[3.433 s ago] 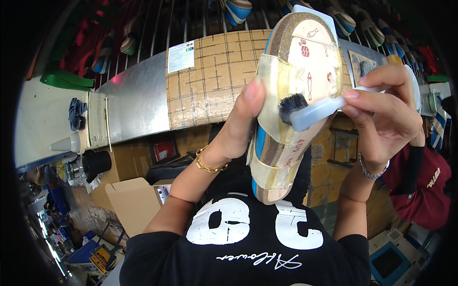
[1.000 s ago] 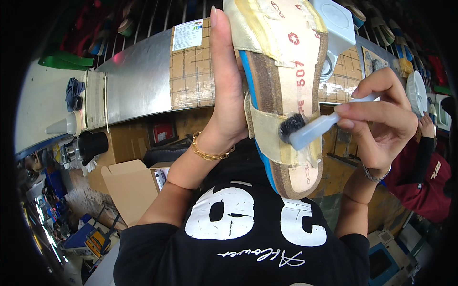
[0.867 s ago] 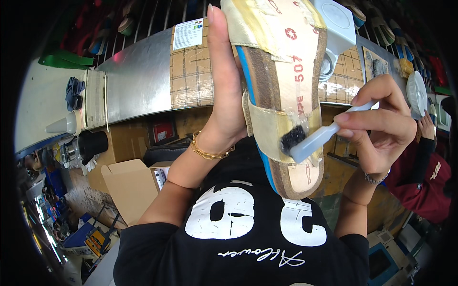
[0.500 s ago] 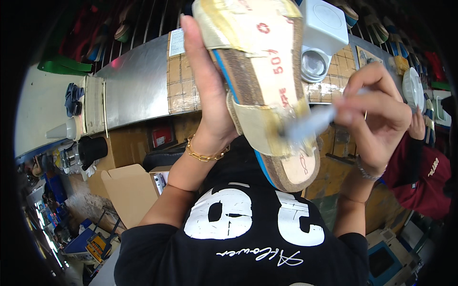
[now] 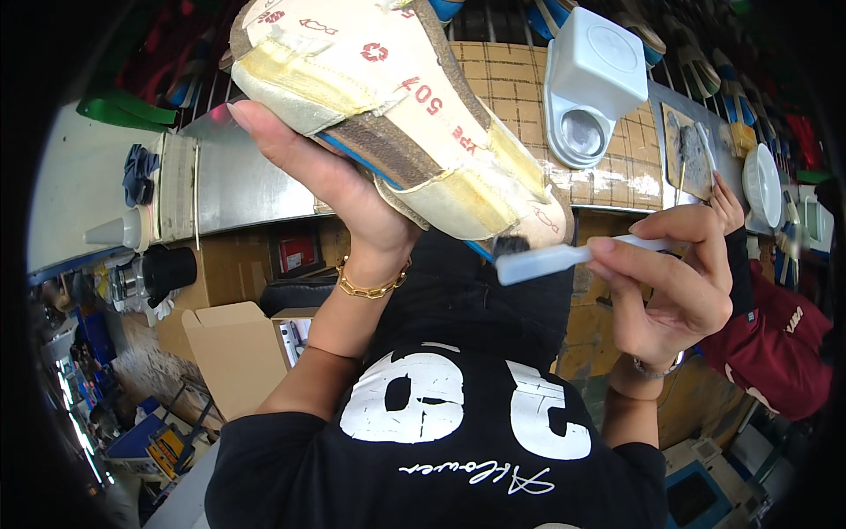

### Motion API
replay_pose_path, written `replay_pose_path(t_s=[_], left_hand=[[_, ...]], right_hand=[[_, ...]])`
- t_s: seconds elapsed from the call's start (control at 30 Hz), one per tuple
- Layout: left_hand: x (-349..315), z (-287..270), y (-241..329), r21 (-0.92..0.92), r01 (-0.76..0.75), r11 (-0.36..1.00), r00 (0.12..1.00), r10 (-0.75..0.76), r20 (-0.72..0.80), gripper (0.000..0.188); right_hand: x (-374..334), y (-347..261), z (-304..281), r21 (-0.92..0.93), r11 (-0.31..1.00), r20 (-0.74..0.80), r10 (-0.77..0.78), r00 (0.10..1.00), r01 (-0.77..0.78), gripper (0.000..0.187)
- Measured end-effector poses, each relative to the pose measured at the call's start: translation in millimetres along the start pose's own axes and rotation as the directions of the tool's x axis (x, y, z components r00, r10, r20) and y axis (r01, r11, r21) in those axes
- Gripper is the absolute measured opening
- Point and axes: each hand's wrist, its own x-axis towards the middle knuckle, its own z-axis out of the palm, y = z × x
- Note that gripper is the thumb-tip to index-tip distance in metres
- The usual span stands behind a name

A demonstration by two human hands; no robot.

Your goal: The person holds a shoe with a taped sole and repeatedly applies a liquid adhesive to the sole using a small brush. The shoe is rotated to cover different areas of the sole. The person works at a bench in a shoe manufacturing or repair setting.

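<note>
My left hand grips a sandal from the side, its underside turned up toward me. A pale midsection with red printed marks runs along it, cork-brown patches and a blue edge showing beside. Two cream straps fold over onto the underside, yellowish where they lie on it. In my right hand is a brush with a translucent whitish handle, pinched between thumb and fingers. Its dark bristles meet the sandal's edge close to the rounded near end, beside the nearer strap; whether they press on it I cannot tell.
A white plastic dispenser with a round cup stands on taped cardboard on the metal bench. At right are a smeared board, a white bowl and another person's hand. An open carton sits at lower left.
The sandal has tilted, its far end swinging left and its near end rising slightly. My right hand and brush have moved lower, the bristles going from the nearer strap to the sandal's edge.
</note>
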Motion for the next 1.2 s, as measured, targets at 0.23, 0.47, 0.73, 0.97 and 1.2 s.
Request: replay_pose_path(t_s=[0.23,0.47,0.73,0.97,1.2], left_hand=[[4.3,5.7,7.5,-0.152,0.261,0.953,0.961,-0.241,0.137,0.08],[12.6,5.1,1.1,-0.278,0.538,0.796,0.836,-0.459,0.301,0.087],[16.4,0.5,-11.7,-0.486,0.783,0.388,0.617,-0.385,0.687,0.088],[20.9,5.3,-17.4,-0.434,0.825,0.363,0.552,-0.352,0.756,0.087],[19.7,1.8,-18.4,-0.346,0.805,0.482,0.563,-0.435,0.703,0.087]], right_hand=[[-1.0,18.3,6.7,0.222,0.973,0.023,0.055,0.998,-0.058,0.034],[2.5,15.8,4.7,0.298,0.955,0.052,-0.013,0.999,-0.003,0.031],[3.1,21.9,1.3,0.456,0.89,0.125,-0.054,0.991,-0.009,0.025],[7.2,25.4,0.6,0.508,0.861,0.182,-0.062,0.981,-0.04,0.025],[6.7,34.1,2.0,0.514,0.858,0.222,-0.113,0.969,-0.017,0.022]])
